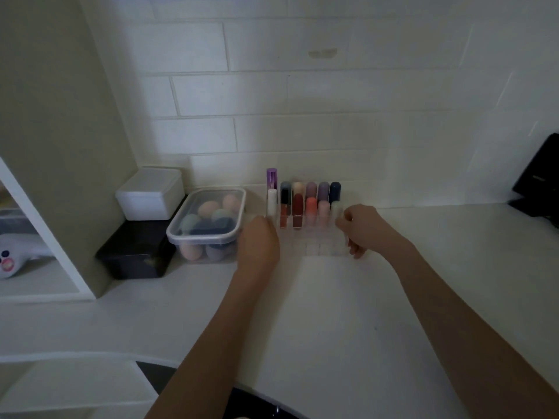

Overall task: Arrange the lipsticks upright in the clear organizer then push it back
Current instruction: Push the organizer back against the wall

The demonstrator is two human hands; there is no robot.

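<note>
Dim view down onto a white counter against a tiled wall; just above frame centre, a clear organizer close to the wall, its front cells bare, its rear rows filled with lipsticks standing upright; caps dark, cream, mauve, purple and navy along the back, white, red, coral, pink and pale in front; one taller purple tube at the rear left corner.

Left hand at the organizer's left side, back of the hand to the camera, fingers curled toward the wall of it; touching or just beside, cannot tell, grip hidden. Right hand at the right side, fingers bent and apparently closed on the right edge, thumb low near the front corner; blurred, so actual contact uncertain.

Left of the organizer, just beside the left hand, a lidded clear tub of pastel sponges; further left, a white box stacked on a black box; at the far left edge, a shelf opening with a pale toy; at the right edge, a black object leaning by the wall; at the bottom, both bare forearms reaching up from the lower edge.
</note>
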